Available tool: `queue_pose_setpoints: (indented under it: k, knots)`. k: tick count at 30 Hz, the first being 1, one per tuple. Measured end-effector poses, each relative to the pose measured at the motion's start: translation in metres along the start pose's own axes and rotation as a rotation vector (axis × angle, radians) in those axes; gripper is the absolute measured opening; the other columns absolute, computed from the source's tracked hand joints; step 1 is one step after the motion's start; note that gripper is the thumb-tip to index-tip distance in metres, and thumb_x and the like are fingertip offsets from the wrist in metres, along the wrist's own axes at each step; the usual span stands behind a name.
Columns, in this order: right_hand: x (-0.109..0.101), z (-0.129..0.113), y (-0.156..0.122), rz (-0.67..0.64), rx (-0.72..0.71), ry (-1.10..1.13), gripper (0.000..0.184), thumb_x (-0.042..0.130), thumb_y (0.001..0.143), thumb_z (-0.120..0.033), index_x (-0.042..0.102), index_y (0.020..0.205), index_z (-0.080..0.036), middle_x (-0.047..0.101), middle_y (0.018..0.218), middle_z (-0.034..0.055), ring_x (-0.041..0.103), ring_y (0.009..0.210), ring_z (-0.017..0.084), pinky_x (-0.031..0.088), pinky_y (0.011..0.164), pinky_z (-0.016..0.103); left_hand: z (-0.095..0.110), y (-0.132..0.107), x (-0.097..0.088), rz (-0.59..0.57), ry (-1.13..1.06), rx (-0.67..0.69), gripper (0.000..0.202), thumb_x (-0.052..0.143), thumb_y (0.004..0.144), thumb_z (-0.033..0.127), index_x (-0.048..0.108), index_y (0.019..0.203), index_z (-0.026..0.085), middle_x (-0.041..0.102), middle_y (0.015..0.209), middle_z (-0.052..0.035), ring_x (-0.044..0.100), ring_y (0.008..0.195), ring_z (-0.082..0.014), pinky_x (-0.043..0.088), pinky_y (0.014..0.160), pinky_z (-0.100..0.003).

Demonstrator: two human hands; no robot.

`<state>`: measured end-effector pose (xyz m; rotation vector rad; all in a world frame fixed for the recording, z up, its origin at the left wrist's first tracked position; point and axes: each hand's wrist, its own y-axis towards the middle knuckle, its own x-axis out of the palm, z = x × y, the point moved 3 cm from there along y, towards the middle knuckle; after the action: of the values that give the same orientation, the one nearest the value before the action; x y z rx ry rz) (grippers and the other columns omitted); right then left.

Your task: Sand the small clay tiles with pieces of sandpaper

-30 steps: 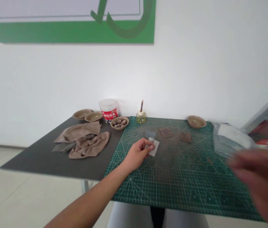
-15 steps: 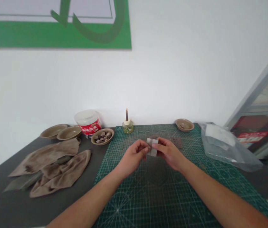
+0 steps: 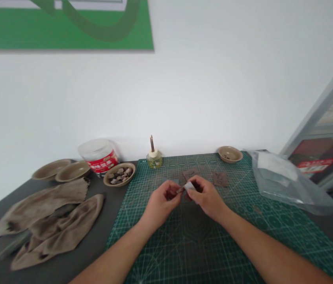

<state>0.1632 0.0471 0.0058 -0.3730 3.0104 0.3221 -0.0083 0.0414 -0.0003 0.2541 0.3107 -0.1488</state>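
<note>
- right hand (image 3: 207, 198): thumb and fingers pinch the pale piece (image 3: 189, 185), at the fingertips.
- left hand (image 3: 160, 202): pinches a small brown piece (image 3: 181, 190), just left of the right hand's fingertips.
- handling: pale piece probably light, flexible; grip by edges. brown piece likely firm; pinch one end.

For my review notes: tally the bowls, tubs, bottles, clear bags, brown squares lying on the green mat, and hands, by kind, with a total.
Bowls: 4
Tub: 1
Bottle: 1
Clear bag: 1
Brown squares: 2
Hands, left hand and right hand: 2
Total: 11
</note>
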Motion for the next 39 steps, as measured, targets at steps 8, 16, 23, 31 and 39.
queue_pose_setpoints:
  k: [8,16,23,31,39]
  knots:
    - [0.006,-0.013,-0.013,0.031,-0.274,-0.416,0.032,0.063,0.082,-0.021,0.070,0.113,-0.024,0.074,0.107,0.0030,0.069,0.094,0.020,0.053,0.086,0.031,0.004,-0.006,0.003,0.087,0.086,0.008,0.018,0.066,0.081,0.029,0.055,0.071,0.018,0.054,0.065,0.0040,0.050,0.062,-0.0115,0.039,0.058,-0.022]
    - [0.011,-0.009,-0.021,-0.007,-0.536,-0.699,0.044,0.054,0.091,-0.015,0.059,0.134,-0.020,0.064,0.133,0.0072,0.061,0.121,0.018,0.047,0.107,0.033,0.007,-0.008,-0.001,0.141,0.120,0.020,0.011,0.066,0.076,0.020,0.058,0.069,0.017,0.057,0.064,0.0038,0.052,0.062,-0.0118,0.040,0.059,-0.022]
    - [0.015,-0.014,-0.025,-0.004,-0.614,-0.816,0.045,0.049,0.094,-0.013,0.053,0.139,-0.015,0.059,0.138,0.0098,0.056,0.127,0.018,0.046,0.108,0.033,0.011,-0.009,-0.005,0.178,0.038,0.034,0.006,0.068,0.076,0.021,0.065,0.074,0.016,0.064,0.068,0.0020,0.056,0.064,-0.0122,0.043,0.060,-0.021]
    - [0.017,-0.016,-0.027,0.034,-0.582,-0.866,0.048,0.047,0.093,-0.010,0.051,0.140,-0.016,0.059,0.138,0.0096,0.060,0.123,0.019,0.050,0.104,0.035,0.014,-0.011,-0.005,0.197,0.037,0.069,0.010,0.069,0.077,0.024,0.063,0.072,0.017,0.062,0.066,0.0024,0.055,0.061,-0.0115,0.044,0.059,-0.021]
    - [0.019,-0.025,-0.030,0.030,-0.657,-0.880,0.052,0.045,0.092,-0.007,0.049,0.143,-0.019,0.053,0.143,0.0089,0.058,0.125,0.018,0.049,0.105,0.033,0.018,-0.015,-0.002,0.198,0.100,0.092,0.016,0.067,0.077,0.021,0.056,0.066,0.018,0.057,0.062,0.0039,0.052,0.058,-0.0104,0.042,0.057,-0.020]
